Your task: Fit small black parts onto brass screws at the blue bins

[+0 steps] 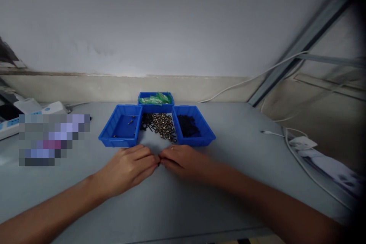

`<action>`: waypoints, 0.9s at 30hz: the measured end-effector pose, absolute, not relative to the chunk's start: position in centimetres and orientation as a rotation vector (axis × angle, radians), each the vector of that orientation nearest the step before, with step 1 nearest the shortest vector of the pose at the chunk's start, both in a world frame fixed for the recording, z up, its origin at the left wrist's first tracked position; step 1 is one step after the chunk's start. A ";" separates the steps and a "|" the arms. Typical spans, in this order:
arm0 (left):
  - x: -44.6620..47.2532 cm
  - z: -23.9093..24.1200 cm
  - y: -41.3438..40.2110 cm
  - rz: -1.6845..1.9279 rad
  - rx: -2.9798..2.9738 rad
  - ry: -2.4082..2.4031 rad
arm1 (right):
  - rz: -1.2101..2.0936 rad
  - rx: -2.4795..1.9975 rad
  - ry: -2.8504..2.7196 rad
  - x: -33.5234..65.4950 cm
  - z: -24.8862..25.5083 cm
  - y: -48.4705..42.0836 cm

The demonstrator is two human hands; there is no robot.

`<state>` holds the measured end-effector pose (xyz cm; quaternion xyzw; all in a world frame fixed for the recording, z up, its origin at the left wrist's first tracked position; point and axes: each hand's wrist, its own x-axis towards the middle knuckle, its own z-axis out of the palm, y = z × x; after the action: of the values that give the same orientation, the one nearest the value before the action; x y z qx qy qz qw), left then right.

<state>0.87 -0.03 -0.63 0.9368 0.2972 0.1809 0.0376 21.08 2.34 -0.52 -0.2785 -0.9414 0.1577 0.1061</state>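
My left hand (133,166) and my right hand (183,160) meet at their fingertips just above the table, both closed in a pinch. A tiny dark bit shows between the fingertips, too small to name. Just beyond the hands lies a heap of brass-coloured screws (164,125), with black screws (147,119) at its left side. To the left of the heap, a blue bin (118,143) holds a few loose screws (130,122). The blue bin on the right (200,142) contains a pile of small black pieces (188,125).
Behind the heap, a third blue bin (157,109) holds green plastic bags (156,99). Power strips (13,124) and a pixelated object (54,141) are on the left. A white cable (303,167) and a metal frame (274,72) stand at the right.
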 end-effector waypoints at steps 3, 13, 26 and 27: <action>0.9 -0.6 -0.1 0.547 2.861 0.930 | 0.532 -0.838 -2.751 21.2 -0.6 2.4; 1.1 -1.0 0.2 0.609 2.902 0.973 | 0.613 -0.932 -2.692 21.3 0.0 2.1; 1.0 -1.2 0.5 0.473 2.853 1.127 | 0.468 -0.951 -2.734 21.5 -0.5 2.7; 1.0 -1.2 0.5 0.486 2.847 1.125 | 0.469 -0.947 -2.741 21.5 -0.5 2.7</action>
<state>0.97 0.51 -1.19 0.9184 0.3628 0.1567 0.0209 21.51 2.65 -0.55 -0.3208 -0.9282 0.1588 0.1018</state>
